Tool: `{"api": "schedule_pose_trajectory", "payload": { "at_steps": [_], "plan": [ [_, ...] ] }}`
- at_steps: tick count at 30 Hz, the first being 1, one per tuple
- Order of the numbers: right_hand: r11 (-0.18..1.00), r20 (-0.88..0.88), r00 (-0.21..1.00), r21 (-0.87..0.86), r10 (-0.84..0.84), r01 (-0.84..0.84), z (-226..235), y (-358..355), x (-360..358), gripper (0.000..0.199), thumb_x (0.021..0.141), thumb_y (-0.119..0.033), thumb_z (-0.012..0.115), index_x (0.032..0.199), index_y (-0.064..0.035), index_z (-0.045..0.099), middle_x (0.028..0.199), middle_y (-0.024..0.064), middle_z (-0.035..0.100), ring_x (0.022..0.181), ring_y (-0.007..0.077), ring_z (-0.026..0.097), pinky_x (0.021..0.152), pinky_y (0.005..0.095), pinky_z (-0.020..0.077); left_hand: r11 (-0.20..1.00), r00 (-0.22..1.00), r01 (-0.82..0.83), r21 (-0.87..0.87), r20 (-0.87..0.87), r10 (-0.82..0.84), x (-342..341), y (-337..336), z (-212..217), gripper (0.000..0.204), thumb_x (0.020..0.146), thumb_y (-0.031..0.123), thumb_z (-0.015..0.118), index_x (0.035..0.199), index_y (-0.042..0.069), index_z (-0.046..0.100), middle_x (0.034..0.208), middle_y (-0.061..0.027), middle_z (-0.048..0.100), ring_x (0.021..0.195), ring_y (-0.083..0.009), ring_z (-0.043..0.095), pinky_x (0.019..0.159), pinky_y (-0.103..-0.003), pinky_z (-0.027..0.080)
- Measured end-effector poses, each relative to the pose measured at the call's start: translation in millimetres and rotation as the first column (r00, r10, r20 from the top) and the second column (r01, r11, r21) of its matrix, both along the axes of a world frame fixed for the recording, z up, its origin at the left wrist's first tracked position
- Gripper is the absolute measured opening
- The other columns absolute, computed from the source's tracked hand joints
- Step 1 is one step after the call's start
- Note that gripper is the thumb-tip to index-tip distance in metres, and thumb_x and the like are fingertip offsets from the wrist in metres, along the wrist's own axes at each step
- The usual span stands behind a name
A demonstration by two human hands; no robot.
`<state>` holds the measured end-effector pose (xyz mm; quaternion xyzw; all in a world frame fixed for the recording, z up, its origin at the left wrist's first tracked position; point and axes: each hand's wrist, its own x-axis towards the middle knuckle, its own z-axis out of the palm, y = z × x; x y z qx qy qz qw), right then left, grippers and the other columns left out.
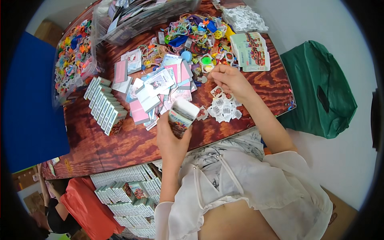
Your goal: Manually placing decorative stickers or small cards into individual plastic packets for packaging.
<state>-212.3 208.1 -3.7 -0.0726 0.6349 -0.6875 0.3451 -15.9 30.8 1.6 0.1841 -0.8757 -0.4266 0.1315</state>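
Note:
My left hand (173, 140) is wrapped round a small green-and-white carton (180, 120), its top open and tilted up. Beyond it lies a loose heap of pink, blue and white cards (160, 86). My right hand (230, 82) is closed in a pinch at the near edge of a pile of small colourful plastic toys (200, 32); whatever its fingertips hold is too small to make out. Just below that hand, small white printed packets (224, 110) lie in a little heap. Flattened green cartons (251, 52) are stacked to the right of the toys.
Rows of filled cartons (105, 106) stand at the left of the wooden table (100, 152). Clear bins of toys (74, 60) and cards (148, 24) line the back, with a bag of white packets (245, 19). More cartons (128, 196) are stacked below; a person (60, 212) is at lower left.

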Motion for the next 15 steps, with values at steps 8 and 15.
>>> {"api": "schedule_pose_trajectory", "payload": {
  "at_steps": [8, 15],
  "plan": [
    [0.959, -0.287, 0.947, 0.276, 0.146, -0.064, -20, 18, 9, 0.024, 0.096, -0.026, 0.061, 0.091, -0.0038, 0.068, 0.071, -0.0052, 0.054, 0.06, 0.0015, 0.044, 0.051, 0.0192, 0.033, 1.0, 0.999, -0.008, 0.007, 0.04, 0.008, 6, -8, -5, 0.069, 0.071, 0.01, 0.082, 0.13, 0.001, 0.048, 0.115, -0.019, 0.057, 0.105, -0.0363, 0.06, 0.087, -0.042, 0.049],
    [0.989, 0.217, 0.968, -0.108, 0.126, -0.105, -9, 7, 22, 0.044, 0.102, -0.038, 0.049, 0.115, -0.0009, 0.069, 0.091, 0.0021, 0.063, 0.072, 0.0061, 0.055, 0.057, 0.0228, 0.0422, 0.98, 0.986, 0.163, -0.112, 0.002, -0.164, 2, 8, -4, 0.069, 0.072, 0.011, 0.082, 0.131, 0.0, 0.049, 0.117, -0.0189, 0.058, 0.105, -0.0348, 0.06, 0.089, -0.041, 0.049]
  ]
}}
